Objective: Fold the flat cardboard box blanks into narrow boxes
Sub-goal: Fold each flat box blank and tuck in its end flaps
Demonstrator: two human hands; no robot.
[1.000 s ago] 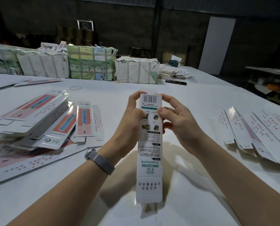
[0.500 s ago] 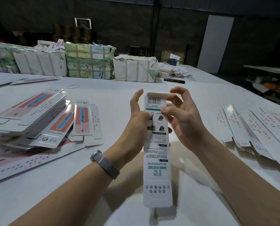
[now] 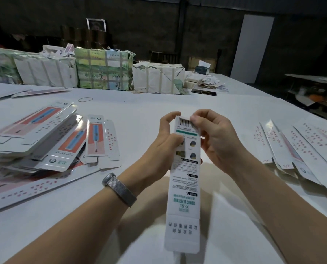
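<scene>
Both hands hold a long, narrow white printed cardboard box (image 3: 184,180) above the near middle of the big white table (image 3: 159,103), its barcode end pointing away: the left hand (image 3: 164,141) is closed on its left side with the thumb on the printed face, and the right hand (image 3: 216,141) pinches the far end flap at the barcode. A heap of flat white-and-red box blanks (image 3: 35,141) lies toward the table's left edge, and a row of folded narrow white boxes (image 3: 299,149) lies toward its right edge. A grey mesh wristband (image 3: 120,188) sits on the left wrist, and paper-wrapped bundles (image 3: 101,73) line the far edge.
</scene>
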